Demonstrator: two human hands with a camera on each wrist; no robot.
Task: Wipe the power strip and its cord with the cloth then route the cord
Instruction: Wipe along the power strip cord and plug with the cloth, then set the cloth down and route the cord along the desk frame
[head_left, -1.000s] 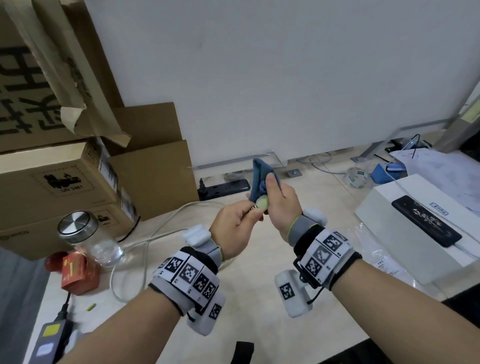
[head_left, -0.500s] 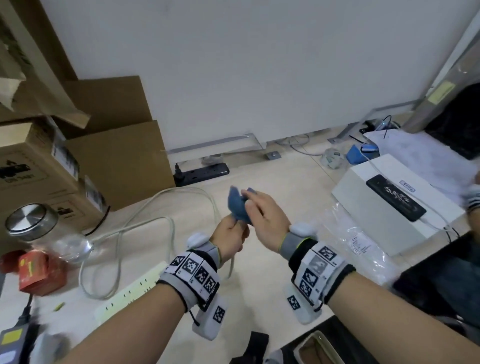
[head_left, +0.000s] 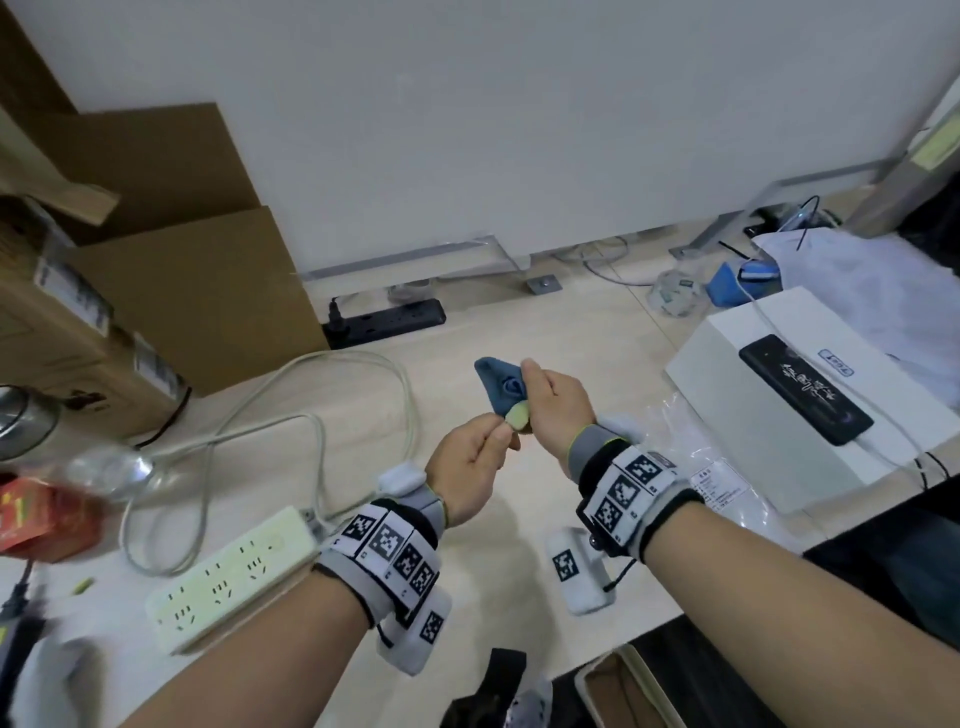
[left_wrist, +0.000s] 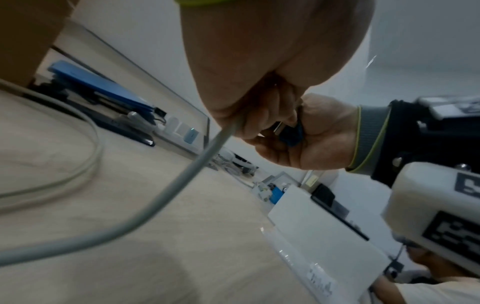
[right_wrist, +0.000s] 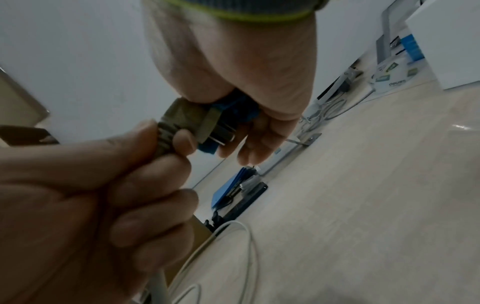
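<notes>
Plug (right_wrist: 182, 121) half-wrapped in blue cloth (head_left: 498, 387)

Pale wood desktop (head_left: 571, 338); white partition wall (head_left: 519, 104); cardboard boxes (head_left: 171, 291) left.

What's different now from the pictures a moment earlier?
Mostly the head camera tipped down, bringing the white power strip into view. The cloth now leaves the plug showing, as a second ago; half a second ago it hid it. Unchanged: the left hand grips the cord at the plug, the right hand holds the cloth.
</notes>
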